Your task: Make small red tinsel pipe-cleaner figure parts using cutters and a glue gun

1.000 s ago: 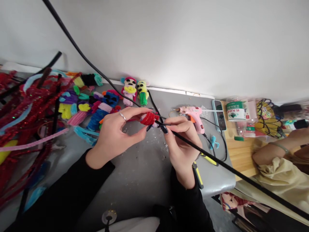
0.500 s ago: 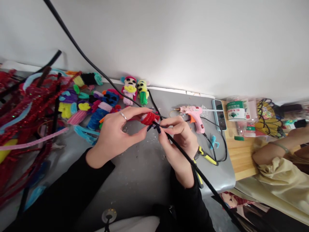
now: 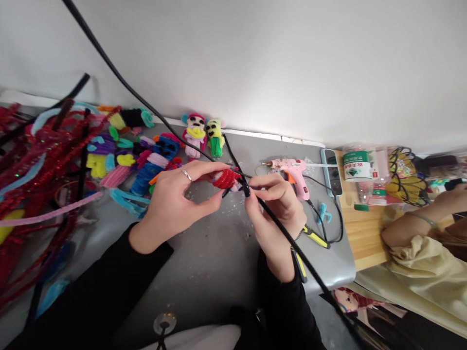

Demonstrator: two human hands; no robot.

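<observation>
My left hand (image 3: 175,204), a ring on one finger, holds a small red fuzzy piece of wound pipe cleaner (image 3: 224,179) between thumb and fingertips. A bit of pale purple shows at its right end. Close beside it, my right hand (image 3: 275,206) pinches a black pipe cleaner (image 3: 292,239) between thumb and forefinger, right at the end of the red piece. The black length trails down to the lower right. Whether its tip touches the red piece is hidden by my fingertips.
Two finished pipe-cleaner dolls (image 3: 195,136) stand by the wall. Colourful fuzzy figures (image 3: 146,177) and red tinsel stems (image 3: 47,160) crowd the left. Rightward lie a pink glue gun (image 3: 297,177), yellow-black pliers (image 3: 317,237), a phone (image 3: 332,172) and a bottle (image 3: 357,167). Another person's arm (image 3: 412,226) rests far right.
My right hand has shifted slightly right, its fingertips pulling a little away from the red piece while still pinching the black pipe cleaner. My left hand stays nearly in place.
</observation>
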